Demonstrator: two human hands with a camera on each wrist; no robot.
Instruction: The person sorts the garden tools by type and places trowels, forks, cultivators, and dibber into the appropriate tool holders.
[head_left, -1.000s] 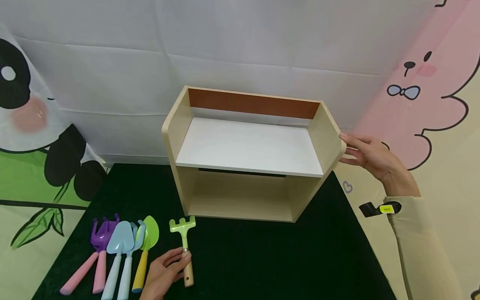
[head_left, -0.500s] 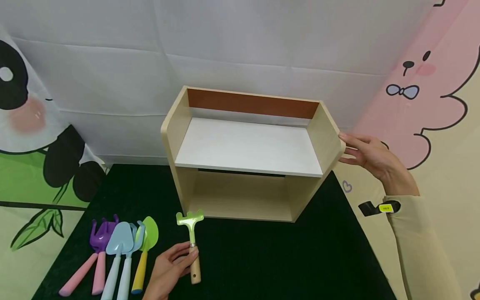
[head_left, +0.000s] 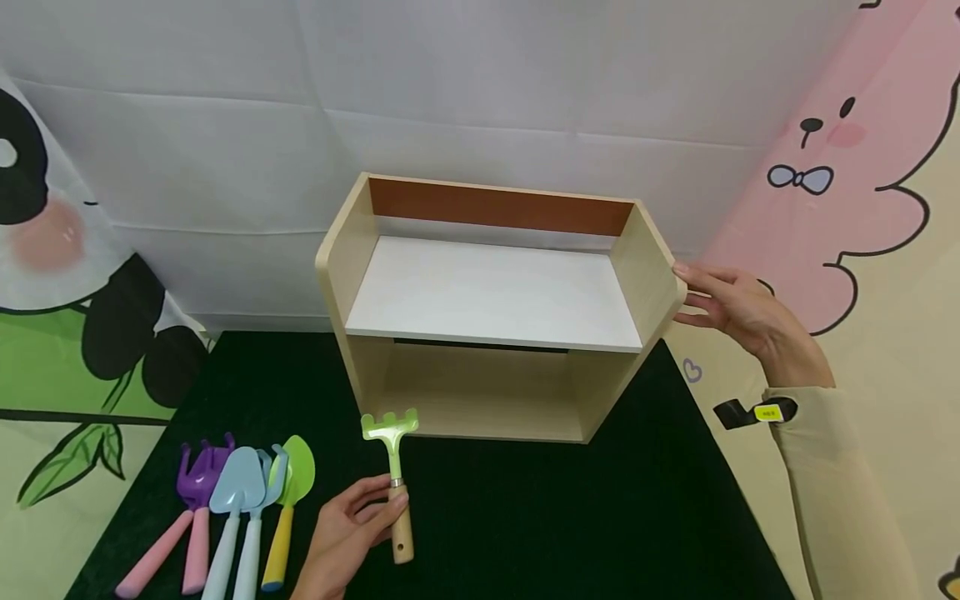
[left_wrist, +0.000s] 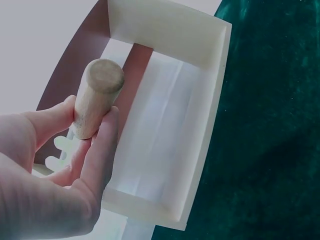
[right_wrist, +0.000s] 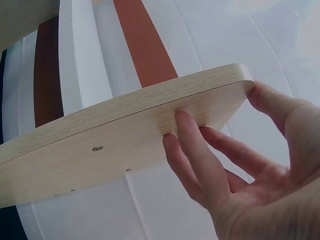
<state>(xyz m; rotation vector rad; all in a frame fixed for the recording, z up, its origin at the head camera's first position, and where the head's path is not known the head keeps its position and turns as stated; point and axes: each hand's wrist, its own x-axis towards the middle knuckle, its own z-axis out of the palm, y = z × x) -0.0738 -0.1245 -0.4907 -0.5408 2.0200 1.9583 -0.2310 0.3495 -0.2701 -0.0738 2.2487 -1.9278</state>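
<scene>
While left hand (head_left: 343, 529) pinches green rake (head_left: 394, 457) by its wooden handle (head_left: 402, 533), from afar I see right hand (head_left: 742, 315) unclenched, fingertips (right_wrist: 184, 119) touching shelf unit's outer side (right_wrist: 115, 159).

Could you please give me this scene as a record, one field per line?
Left hand: pinches the wooden handle of the green rake
Right hand: touches the right side panel of the shelf
Shelf: pale wood, white board, brown strip at the back
Other tools: purple tools with pink handles, light-blue tools, green trowel with yellow handle
Their place: dark green table, left of the left hand
</scene>
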